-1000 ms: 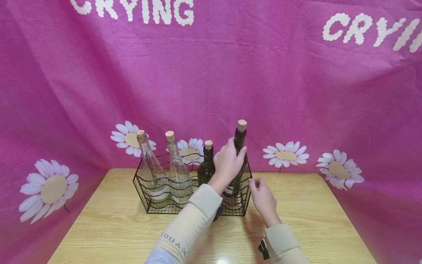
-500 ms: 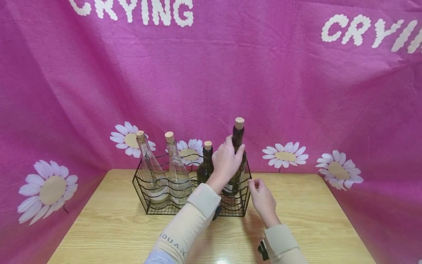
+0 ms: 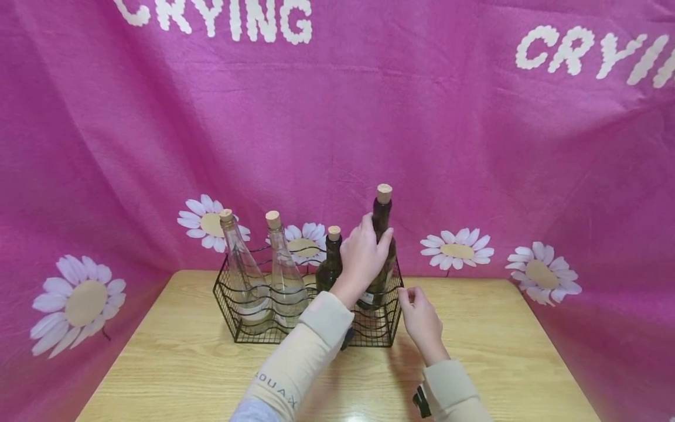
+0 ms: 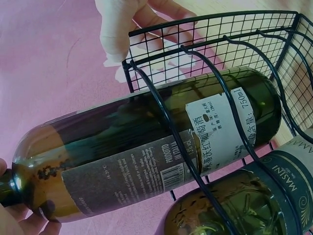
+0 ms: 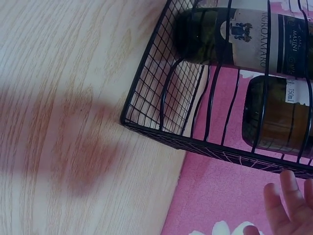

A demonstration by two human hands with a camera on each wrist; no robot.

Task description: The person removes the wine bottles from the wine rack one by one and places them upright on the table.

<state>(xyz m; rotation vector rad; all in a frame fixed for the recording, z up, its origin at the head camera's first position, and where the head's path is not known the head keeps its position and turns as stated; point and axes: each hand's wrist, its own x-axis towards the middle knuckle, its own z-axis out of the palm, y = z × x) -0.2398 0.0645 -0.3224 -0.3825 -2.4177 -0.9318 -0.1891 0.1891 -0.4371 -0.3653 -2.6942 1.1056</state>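
My left hand (image 3: 364, 258) grips a tall dark green wine bottle (image 3: 382, 217) round its neck, below the cork. This bottle (image 4: 122, 152) stands in the right end of a black wire bottle rack (image 3: 225, 309), its base raised off the rack's floor. At the rack's right end wall my right hand (image 3: 422, 322) holds the top rim by its corner. A shorter dark wine bottle (image 3: 329, 272), labelled MASINI, stands just left of the gripped one, partly behind my left wrist. Two clear corked bottles, one at the left end (image 3: 245, 269) and one beside it (image 3: 285, 264), fill the other places.
The rack stands on a light wooden table (image 3: 506, 357), near its back edge. A magenta cloth (image 3: 337, 117) with white lettering and daisies hangs behind and on both sides. A black strap end (image 3: 420, 401) hangs under my right sleeve.
My left hand has drawn the tall dark bottle slightly upward; its cork and base sit higher against the rack. The right hand stays at the rim.
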